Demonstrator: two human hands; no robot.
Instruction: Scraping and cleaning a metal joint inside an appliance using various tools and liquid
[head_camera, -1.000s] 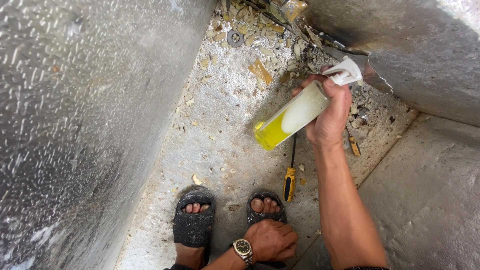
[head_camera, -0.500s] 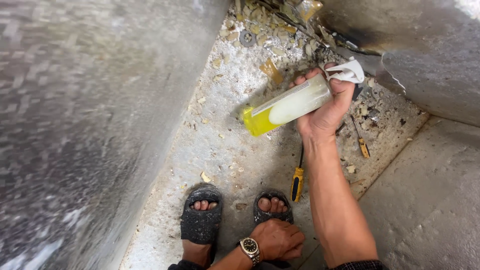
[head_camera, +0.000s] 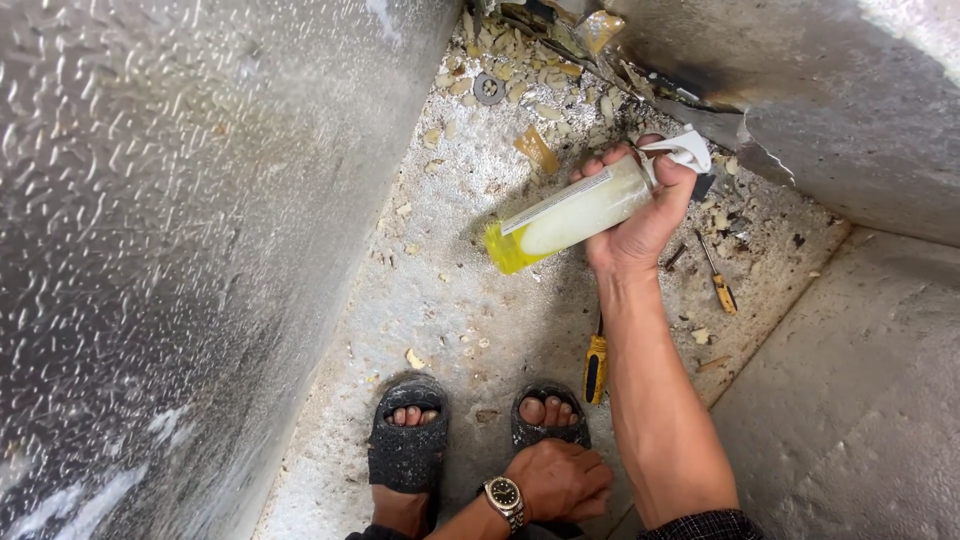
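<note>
Since a moment ago, my right hand (head_camera: 640, 215) has tipped the translucent plastic spray bottle of yellow liquid (head_camera: 565, 218) flatter, gripping it at upper centre. My left hand (head_camera: 560, 480) rests loosely curled at bottom centre by black sandals (head_camera: 405, 450).

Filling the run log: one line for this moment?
right hand: grips spray bottle | left hand: rests by sandal | floor: screwdriver
</note>
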